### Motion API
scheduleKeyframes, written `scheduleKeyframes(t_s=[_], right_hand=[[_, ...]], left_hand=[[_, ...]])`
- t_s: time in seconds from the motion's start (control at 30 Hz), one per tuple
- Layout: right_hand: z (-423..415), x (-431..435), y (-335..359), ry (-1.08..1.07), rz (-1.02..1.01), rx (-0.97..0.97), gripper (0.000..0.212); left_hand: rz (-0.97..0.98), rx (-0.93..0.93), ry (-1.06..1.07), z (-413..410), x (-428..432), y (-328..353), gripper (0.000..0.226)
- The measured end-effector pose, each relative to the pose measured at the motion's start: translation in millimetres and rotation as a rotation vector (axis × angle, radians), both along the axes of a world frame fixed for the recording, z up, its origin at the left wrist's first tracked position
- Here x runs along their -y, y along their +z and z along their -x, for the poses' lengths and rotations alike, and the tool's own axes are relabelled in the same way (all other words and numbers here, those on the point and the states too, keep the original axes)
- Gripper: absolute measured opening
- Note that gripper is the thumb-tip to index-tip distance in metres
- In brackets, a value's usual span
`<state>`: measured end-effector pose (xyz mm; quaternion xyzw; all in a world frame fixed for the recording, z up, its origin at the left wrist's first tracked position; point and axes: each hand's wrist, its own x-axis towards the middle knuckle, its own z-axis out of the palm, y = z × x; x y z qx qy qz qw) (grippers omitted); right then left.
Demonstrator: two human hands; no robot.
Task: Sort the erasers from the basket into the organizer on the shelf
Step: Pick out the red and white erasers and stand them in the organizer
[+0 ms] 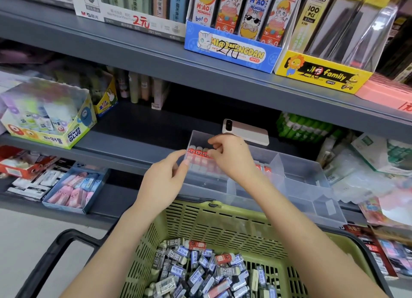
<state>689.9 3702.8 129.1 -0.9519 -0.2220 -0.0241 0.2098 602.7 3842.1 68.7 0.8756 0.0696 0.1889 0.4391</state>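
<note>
Both hands (pixel 196 161) pinch red erasers (pixel 198 153) in organizer (pixel 296 175), phone (pixel 245 131) behind

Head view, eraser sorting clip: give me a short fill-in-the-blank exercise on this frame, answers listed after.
1. The basket holding the loose erasers is ____ in colour.
2. The erasers already standing in the clear organizer have ____ sleeves.
3. The right hand is over the organizer's ____ compartment as seen from the camera.
4. The left hand touches the organizer's ____ wall.

Missing words: green; red; far left; left
</note>
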Motion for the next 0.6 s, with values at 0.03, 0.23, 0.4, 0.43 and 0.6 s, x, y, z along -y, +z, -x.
scheduleKeyframes(t_s=[0.03, 0.23, 0.4, 0.43, 0.6], right_hand=[[13.1, 9.2, 2.0, 0.033, -0.088, 0.052, 0.027], [100.6, 94.6, -18.5, 0.146, -0.384, 0.118, 0.015], [137.5, 157.3, -89.1, -0.083, -0.255, -0.236, 0.018], [139.5, 163.2, -105.5, -0.125, -0.203, -0.305, 0.018], [134.0, 151.4, -165.7, -0.065, -0.009, -0.400, 0.034]], left_hand=[[-0.002, 0.001, -0.002, 0.4, 0.0, 0.7, 0.044], [-0.151, 0.088, 0.089, 1.4, 6.1, 7.3, 0.034], [-0.262, 0.375, 0.195, 21.4, 32.3, 10.9, 0.017], [-0.265, 0.420, 0.141, 28.7, 42.3, 7.5, 0.018], [-0.402, 0.149, -0.354, 57.9, 92.3, -43.6, 0.018]])
